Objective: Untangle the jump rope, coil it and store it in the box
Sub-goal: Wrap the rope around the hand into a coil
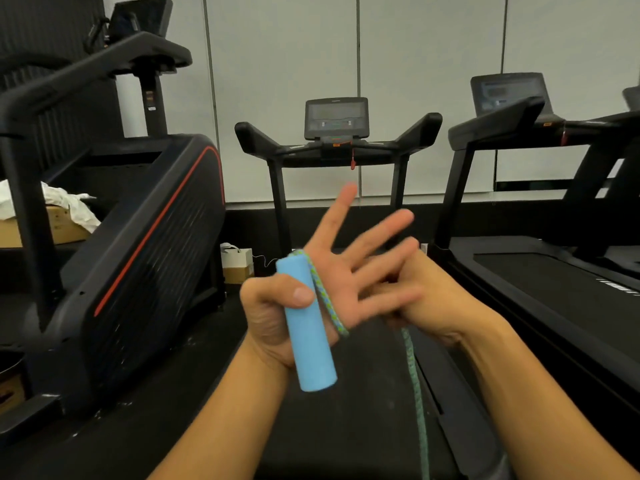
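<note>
Here, no legible writing | left hand thumb clamps blue handle | right hand grasps rope

Your left hand pins the light blue foam handle against the palm with the thumb, its four fingers spread straight. The green-and-blue rope runs from the handle's top end across your palm beside it. Your right hand sits just behind those fingers, curled on the rope, which hangs down below it. Treadmills stand against the wall beyond.
</note>
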Demonstrator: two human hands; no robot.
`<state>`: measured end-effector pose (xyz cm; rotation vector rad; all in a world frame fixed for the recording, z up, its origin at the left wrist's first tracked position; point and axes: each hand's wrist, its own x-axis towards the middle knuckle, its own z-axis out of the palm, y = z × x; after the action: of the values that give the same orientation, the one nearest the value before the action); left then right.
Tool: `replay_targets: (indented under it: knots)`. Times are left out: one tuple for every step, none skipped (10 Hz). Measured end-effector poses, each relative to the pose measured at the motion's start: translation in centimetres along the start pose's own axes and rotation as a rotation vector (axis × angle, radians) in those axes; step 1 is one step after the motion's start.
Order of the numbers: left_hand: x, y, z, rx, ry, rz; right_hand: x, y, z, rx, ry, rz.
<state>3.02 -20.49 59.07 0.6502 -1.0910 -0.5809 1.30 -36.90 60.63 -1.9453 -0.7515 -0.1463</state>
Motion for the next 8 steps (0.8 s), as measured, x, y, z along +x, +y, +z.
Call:
replay_targets:
  knots:
    - [-0.4, 1.0, -1.9, -0.065, -0.091, 0.070, 0.7, 0.7, 0.0, 0.065, -0.011, 0.023]
    - [-1.2, 1.5, -1.8, 0.057, -0.046, 0.138, 0.7, 0.3, 0.6, 0.026, -0.029, 0.077]
    - [-1.4, 2.1, -1.7, 0.069, -0.049, 0.170, 0.4, -0.5, 0.5, 0.081, -0.099, 0.112]
    - [-1.5, 2.5, -1.4, 0.104, -0.031, 0.184, 0.3, -0.6, 0.2, 0.142, -0.151, 0.133]
    - [-1.6, 2.8, -1.6, 0.128, -0.006, 0.219, 0.3, -0.7, 0.3, 0.201, -0.210, 0.155]
    - [-2.2, 2.9, -2.3, 0.235, 0.050, 0.170, -0.1, -1.3, 0.4, 0.068, -0.247, 0.154]
    - [-2.4, 2.3, -3.0, 0.332, 0.143, 0.109, -0.5, -2.5, 0.8, -0.193, -0.286, 0.120]
    - [-2.0, 1.7, -3.0, 0.298, 0.304, 0.069, -0.5, -3.1, 1.5, -0.445, -0.327, 0.077]
